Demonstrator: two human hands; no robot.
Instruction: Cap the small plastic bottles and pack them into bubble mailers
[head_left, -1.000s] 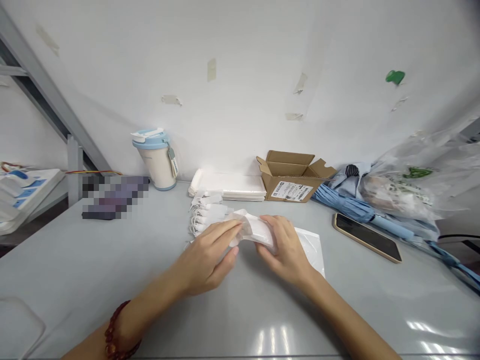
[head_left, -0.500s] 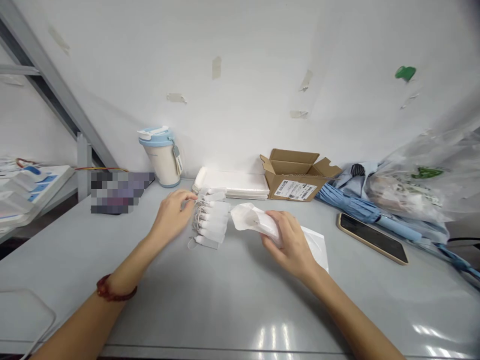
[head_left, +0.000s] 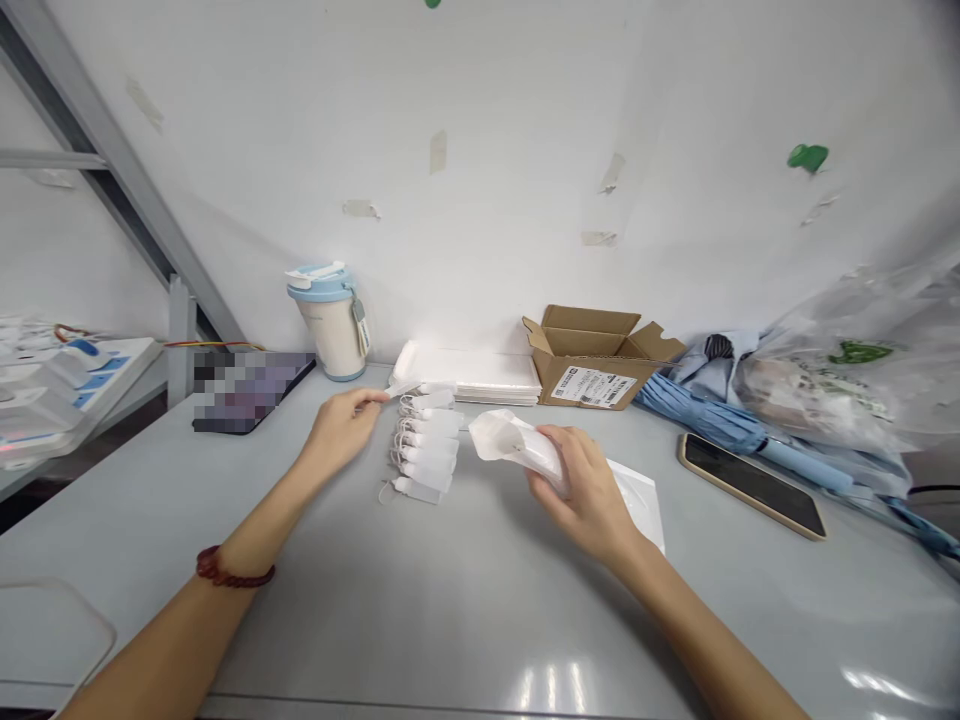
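Note:
My left hand [head_left: 341,432] pinches one end of a small white tag [head_left: 405,388] above the far end of a row. The row is several translucent white tags [head_left: 431,452] with looped strings at their left ends, lying on the grey table. In my right hand [head_left: 581,485] is a white mailer bag [head_left: 517,442], squeezed so that its mouth gapes toward the tags. The bag's lower part [head_left: 637,500] sticks out past the right side of my hand, and my fingers cover its middle.
Behind the tags lies a stack of white mailers [head_left: 495,375], beside an open cardboard box [head_left: 592,365]. A lidded cup [head_left: 334,330] and a dark flat device [head_left: 289,380] stand left. To the right are a phone [head_left: 750,485], a blue umbrella [head_left: 697,415] and a plastic bag [head_left: 847,370].
My left hand now has a tag between thumb and fingers, drawn slightly up from the row's far end. The right hand keeps the mailer almost still. The view has shifted slightly.

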